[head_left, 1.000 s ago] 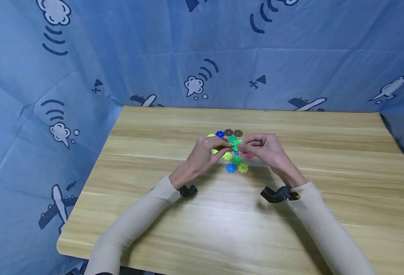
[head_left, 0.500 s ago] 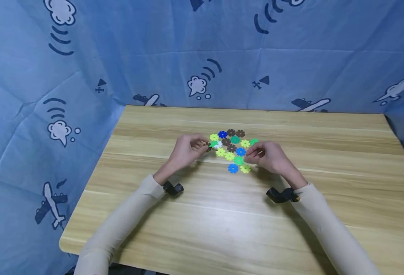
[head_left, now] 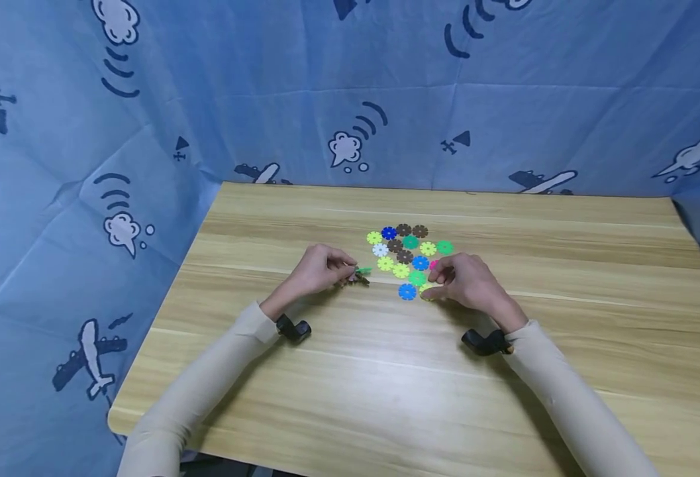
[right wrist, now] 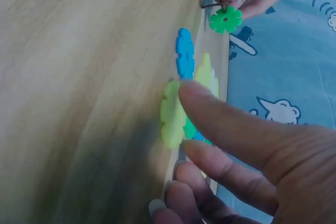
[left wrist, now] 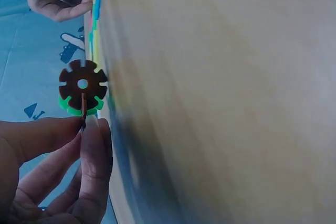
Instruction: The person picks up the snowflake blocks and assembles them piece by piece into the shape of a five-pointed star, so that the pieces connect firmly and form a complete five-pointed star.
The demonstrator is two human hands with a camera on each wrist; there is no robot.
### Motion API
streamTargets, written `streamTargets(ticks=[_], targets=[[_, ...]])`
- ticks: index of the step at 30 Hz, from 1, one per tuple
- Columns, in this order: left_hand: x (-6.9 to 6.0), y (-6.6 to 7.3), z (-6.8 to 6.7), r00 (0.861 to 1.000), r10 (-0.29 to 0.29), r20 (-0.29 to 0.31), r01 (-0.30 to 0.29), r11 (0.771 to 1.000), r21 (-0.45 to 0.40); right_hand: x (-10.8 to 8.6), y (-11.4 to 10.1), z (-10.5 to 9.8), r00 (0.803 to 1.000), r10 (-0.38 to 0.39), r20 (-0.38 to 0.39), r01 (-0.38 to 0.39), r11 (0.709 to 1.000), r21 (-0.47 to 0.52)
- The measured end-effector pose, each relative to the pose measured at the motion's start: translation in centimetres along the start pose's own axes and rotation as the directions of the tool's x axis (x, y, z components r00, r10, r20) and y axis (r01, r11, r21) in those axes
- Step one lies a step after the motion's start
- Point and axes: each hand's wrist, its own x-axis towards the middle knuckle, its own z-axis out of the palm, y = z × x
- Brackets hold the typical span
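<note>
My left hand (head_left: 320, 270) pinches a small joined piece of notched plastic discs. In the left wrist view its brown disc (left wrist: 83, 77) faces the camera, with a green disc (left wrist: 67, 103) partly hidden behind. The right wrist view shows that green disc on the brown ones side-on. My right hand (head_left: 465, 281) is low over the right front of the loose discs, thumb and forefinger apart at the edges of a yellow-green disc (right wrist: 172, 114); whether both touch it I cannot tell. A blue disc (head_left: 407, 292) lies just left of it.
Several loose discs lie flat in a cluster on the wooden table (head_left: 350, 371): brown discs (head_left: 404, 230) at the back, a white disc (head_left: 380, 250) on the left, a green disc (head_left: 444, 247) on the right. A blue patterned cloth (head_left: 302, 66) hangs behind the table.
Both hands were together over the cluster. The left hand has moved left and toward the person with the joined discs; the right hand has moved right, then down to the front yellow-green disc.
</note>
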Motion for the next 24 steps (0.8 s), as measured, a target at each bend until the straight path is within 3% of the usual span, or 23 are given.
streamTargets(ticks=[7, 14, 19, 24], targets=[[-0.1, 0.0, 0.3, 1.000, 0.019, 0.000, -0.019, 0.998, 0.068, -0.6, 0.1, 0.3, 1.000, -0.013, -0.019, 0.013, 1.000, 0.008], [0.4, 0.4, 0.2, 1.000, 0.009, 0.015, -0.010, 0.998, 0.063, -0.8, 0.4, 0.1, 0.999, -0.017, -0.041, 0.018, 1.000, 0.023], [1.4, 0.9, -0.2, 1.000, 0.004, 0.004, -0.005, 0.998, 0.065, -0.9, 0.5, 0.1, 0.998, -0.029, -0.051, 0.031, 0.999, 0.040], [3.3, 1.8, -0.2, 1.000, 0.022, -0.017, -0.019, 0.991, 0.129, -1.2, 0.7, -0.1, 0.997, -0.039, -0.061, 0.043, 0.998, 0.055]])
